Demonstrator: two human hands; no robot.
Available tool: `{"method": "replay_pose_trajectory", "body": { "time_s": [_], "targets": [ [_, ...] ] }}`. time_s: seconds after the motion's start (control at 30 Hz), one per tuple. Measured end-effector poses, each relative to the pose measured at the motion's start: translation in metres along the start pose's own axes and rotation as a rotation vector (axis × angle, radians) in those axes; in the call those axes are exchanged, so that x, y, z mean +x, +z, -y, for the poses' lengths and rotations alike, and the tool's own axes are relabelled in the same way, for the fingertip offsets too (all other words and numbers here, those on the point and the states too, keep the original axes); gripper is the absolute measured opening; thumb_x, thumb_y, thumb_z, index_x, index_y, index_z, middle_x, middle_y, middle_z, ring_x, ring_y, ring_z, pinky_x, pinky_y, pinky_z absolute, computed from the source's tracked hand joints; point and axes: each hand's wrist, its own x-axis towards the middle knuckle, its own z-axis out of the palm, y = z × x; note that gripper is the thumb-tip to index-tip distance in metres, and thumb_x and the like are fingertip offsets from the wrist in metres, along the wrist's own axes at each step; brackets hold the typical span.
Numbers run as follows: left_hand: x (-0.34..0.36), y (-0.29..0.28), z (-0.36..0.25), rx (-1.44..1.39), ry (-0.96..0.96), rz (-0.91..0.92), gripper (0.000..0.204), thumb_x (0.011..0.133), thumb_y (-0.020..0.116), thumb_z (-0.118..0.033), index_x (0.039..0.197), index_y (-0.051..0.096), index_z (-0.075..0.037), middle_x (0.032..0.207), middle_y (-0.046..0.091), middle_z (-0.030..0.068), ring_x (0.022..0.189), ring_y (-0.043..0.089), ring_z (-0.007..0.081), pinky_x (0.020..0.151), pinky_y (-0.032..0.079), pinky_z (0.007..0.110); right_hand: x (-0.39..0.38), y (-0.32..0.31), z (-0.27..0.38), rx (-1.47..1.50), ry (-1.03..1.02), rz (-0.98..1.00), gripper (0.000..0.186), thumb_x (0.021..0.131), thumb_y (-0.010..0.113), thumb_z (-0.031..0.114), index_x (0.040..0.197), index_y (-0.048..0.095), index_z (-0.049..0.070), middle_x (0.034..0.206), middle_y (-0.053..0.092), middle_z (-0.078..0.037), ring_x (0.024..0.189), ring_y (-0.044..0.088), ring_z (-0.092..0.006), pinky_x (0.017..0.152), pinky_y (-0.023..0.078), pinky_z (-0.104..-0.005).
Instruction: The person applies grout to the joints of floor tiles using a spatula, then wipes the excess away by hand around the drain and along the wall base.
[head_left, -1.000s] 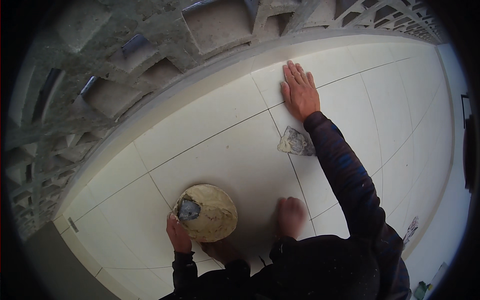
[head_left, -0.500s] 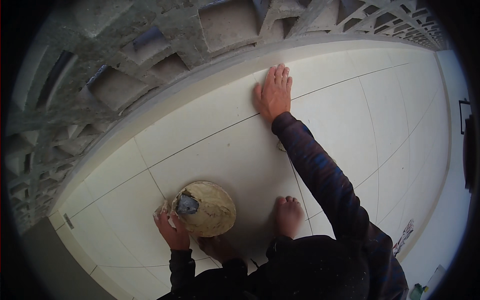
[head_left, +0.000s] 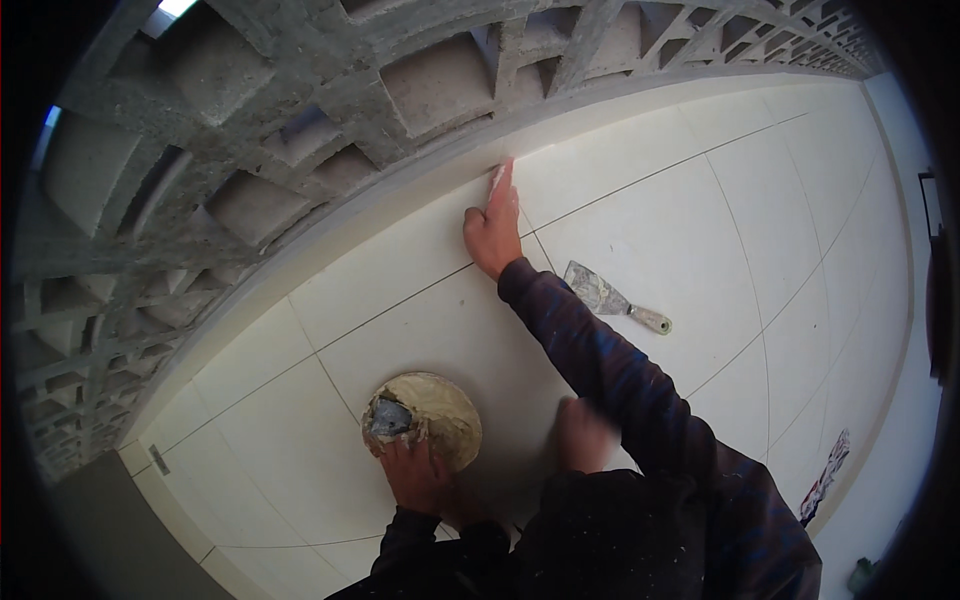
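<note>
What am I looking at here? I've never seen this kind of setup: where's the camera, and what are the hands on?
There is no machine here: these are a person's bare hands, seen through a wide fisheye camera worn on the head, looking down. That lens bends straight edges.

The left hand is at a round container of pale paste, with a grey object inside. The right hand reaches to the far edge of the tiled floor, near the base of an openwork concrete wall. I can't tell whether either hand grips anything. A smeared scraper lies loose on the tiles, right of the right hand.
</note>
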Motion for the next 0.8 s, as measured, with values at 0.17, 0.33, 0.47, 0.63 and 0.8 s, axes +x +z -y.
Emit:
{"method": "replay_pose_trajectory", "body": {
  "time_s": [0.17,0.33,0.47,0.63,0.8],
  "targets": [
    [-0.016,-0.003,0.002,0.068,0.013,-0.126,0.039,0.083,0.063,-0.021,0.114,0.065,0.002,0.116,0.055,0.0298,0.111,0.051,0.0466,0.096,0.041,0.059,-0.022,-0.008,0.028,0.114,-0.068,0.006,0.089,0.084,0.047,-0.003,0.161,0.003,-0.001,0.161,0.026,-0.033,0.147,0.036,-0.042,0.115,0.037,-0.0422],
    [-0.03,-0.012,0.006,-0.065,-0.059,-0.051,0.039,0.084,0.064,-0.023,0.115,0.066,0.0,0.114,0.056,0.0268,0.109,0.052,0.0448,0.093,0.042,0.056,0.046,-0.04,0.026,0.36,0.197,-0.357,0.08,0.086,0.047,-0.003,0.157,0.011,-0.008,0.157,0.031,-0.032,0.143,0.04,-0.041,0.117,0.036,-0.042],
    [-0.043,-0.017,0.047,-0.056,-0.002,0.043,0.04,0.087,0.064,-0.022,0.121,0.064,0.0,0.116,0.055,0.0258,0.109,0.051,0.0426,0.091,0.043,0.053,0.0,0.015,0.045,0.19,0.128,-0.252,0.079,0.085,0.047,-0.004,0.157,0.014,-0.008,0.156,0.034,-0.032,0.143,0.041,-0.0388,0.116,0.037,-0.041],
    [-0.059,-0.018,0.069,-0.114,-0.007,0.026,0.042,0.088,0.063,-0.023,0.123,0.065,-0.002,0.111,0.056,0.0224,0.106,0.051,0.0396,0.09,0.043,0.051,-0.046,0.037,0.063,0.235,0.124,-0.126,0.079,0.089,0.049,-0.002,0.158,0.012,-0.006,0.153,0.038,-0.03,0.14,0.046,-0.0352,0.108,0.044,-0.0368],
    [-0.082,-0.032,0.091,-0.072,0.006,-0.043,0.035,0.088,0.063,-0.025,0.116,0.068,-0.005,0.113,0.058,0.0166,0.107,0.053,0.0331,0.088,0.042,0.047,-0.081,0.049,0.075,0.278,0.137,-0.004,0.077,0.091,0.053,0.0,0.159,0.015,-0.003,0.143,0.052,-0.026,0.125,0.059,-0.0281,0.101,0.048,-0.0344]
  ]
}}
